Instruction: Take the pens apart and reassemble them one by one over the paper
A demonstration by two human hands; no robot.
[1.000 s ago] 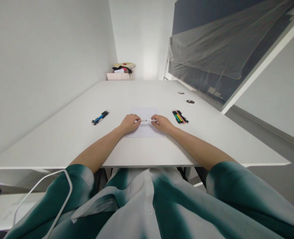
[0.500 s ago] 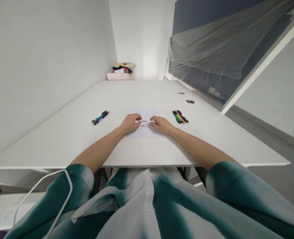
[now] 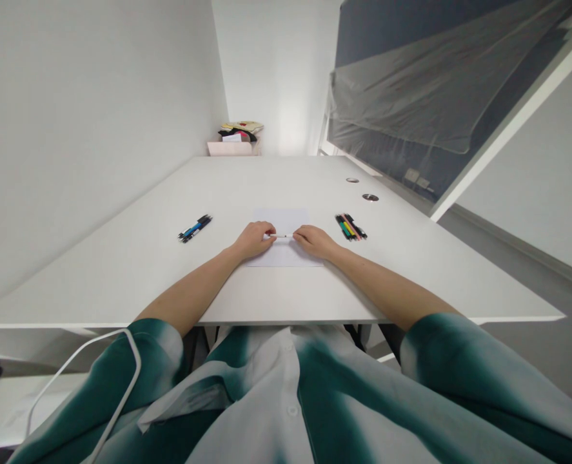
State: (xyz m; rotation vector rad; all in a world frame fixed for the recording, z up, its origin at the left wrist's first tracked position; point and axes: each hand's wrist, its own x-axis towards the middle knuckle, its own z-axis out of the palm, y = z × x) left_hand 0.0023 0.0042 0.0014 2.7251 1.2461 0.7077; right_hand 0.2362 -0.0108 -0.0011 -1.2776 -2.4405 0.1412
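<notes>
A slim white pen (image 3: 284, 236) lies level between my two hands, over a sheet of white paper (image 3: 286, 256). My left hand (image 3: 256, 238) is closed on its left end, and my right hand (image 3: 313, 241) pinches the right end. Both ends are hidden by the fingers. On the table to the left lies a small bundle of black and blue pens (image 3: 195, 229). To the right is a row of several markers or highlighters (image 3: 350, 227) in green, yellow, pink and black.
The white table (image 3: 121, 283) runs from my body to the far wall. Two round metal-rimmed grommets (image 3: 370, 198) sit near its right edge. A pale box (image 3: 232, 148) with cloth items stands at the far end. A white cable (image 3: 133, 361) hangs at the lower left.
The pen has turned slightly about its length, so its dark print shows less. My right fingers have closed a little more around its end. My left hand is nearly still.
</notes>
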